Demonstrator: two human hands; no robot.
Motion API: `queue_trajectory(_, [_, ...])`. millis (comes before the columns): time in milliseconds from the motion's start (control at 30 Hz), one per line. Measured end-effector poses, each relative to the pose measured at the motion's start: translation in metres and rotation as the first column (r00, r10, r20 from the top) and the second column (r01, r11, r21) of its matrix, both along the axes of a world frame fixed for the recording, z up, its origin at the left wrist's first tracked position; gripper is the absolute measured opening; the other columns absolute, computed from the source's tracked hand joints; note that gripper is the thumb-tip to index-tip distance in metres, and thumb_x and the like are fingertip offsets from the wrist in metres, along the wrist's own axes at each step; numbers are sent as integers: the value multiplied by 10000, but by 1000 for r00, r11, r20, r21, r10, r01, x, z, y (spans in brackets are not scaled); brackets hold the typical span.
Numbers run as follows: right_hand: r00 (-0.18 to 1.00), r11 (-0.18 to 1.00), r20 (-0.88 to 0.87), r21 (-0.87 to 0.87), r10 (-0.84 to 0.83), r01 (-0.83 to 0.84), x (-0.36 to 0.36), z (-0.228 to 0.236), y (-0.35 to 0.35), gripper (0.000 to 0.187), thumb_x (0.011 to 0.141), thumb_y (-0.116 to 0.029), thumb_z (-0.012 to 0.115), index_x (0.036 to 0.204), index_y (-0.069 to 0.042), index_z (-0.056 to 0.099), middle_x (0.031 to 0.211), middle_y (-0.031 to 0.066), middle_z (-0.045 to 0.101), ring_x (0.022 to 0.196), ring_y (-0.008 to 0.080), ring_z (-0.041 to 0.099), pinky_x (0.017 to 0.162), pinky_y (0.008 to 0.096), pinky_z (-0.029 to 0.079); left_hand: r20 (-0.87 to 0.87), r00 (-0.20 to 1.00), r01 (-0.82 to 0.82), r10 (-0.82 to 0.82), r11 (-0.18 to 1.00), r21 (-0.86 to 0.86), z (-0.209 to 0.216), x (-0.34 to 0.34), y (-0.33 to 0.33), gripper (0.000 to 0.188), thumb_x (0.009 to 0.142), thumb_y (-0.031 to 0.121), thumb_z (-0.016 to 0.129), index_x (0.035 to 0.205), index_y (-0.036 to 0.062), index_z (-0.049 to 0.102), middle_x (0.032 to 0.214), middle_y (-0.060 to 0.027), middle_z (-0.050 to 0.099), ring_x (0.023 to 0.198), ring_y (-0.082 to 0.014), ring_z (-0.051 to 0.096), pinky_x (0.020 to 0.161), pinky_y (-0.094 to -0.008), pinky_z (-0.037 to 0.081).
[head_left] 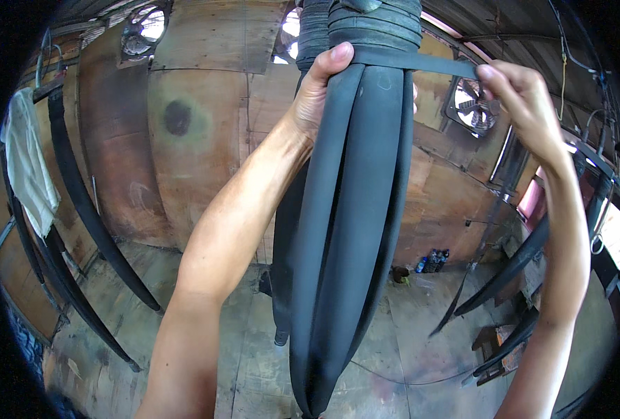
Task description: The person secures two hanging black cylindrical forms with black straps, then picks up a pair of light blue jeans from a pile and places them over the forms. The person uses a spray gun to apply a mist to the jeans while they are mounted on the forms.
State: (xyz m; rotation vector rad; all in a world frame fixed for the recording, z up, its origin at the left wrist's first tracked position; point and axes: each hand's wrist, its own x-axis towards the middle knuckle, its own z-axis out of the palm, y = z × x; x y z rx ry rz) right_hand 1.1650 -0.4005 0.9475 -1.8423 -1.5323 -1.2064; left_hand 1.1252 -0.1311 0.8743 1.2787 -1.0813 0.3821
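Flat dark rubber strip [439,65] pulled tight across hanging black rubber tubes [370,174], just under wrapped bands [374,31]. Left hand [317,87] curled round tubes, thumb by strip (other fingers mostly hidden, can't tell if spread). Right hand [523,98] pinching strip, off to right. Behind: wooden wall [208,164], fan [476,105].

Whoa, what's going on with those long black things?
The left hand grips a hanging bundle of long, dark, tube-like pieces near its top. The right hand holds a flat dark strip pulled out to the right. That strip lies across the bundle, just below layers of dark wrapping.
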Motion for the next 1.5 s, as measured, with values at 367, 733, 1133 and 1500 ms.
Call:
queue_trajectory(367, [987,994,-118,-49,-107,102,58,-12,-23,443,989,-364,591,712,-19,574,629,-16,487,636,76,450,581,286,372,-120,985,128,-125,992,14,-3,2,10,1039,670,743,701,1314,-39,466,1087,-166,568,986,-259,630,804,-384,615])
queue_trajectory(733, [980,984,-196,-164,30,-63,106,-6,95,480,988,-378,581,671,-16,599,570,44,486,562,130,430,559,321,385,-140,989,53,-54,999,-7,-3,-5,18,904,730,758,613,1194,-18,609,1014,-197,688,866,-265,715,748,-365,623])
queue_trajectory(1133, [515,661,-718,-101,469,-743,107,-15,190,317,876,-160,604,1149,-14,674,998,83,697,880,162,643,767,319,529,-132,989,47,-62,992,-117,-10,-21,11,861,763,703,637,1175,-52,602,979,-228,696,831,-254,722,740,-327,631])
queue_trajectory(1500, [867,972,-438,-108,-237,211,-36,11,46,385,959,-376,628,846,-17,706,624,-32,569,543,16,461,478,215,346,-214,922,-348,322,932,-96,-10,-5,-12,561,828,492,708,1072,-11,663,871,-97,694,735,-159,679,678,-288,563])
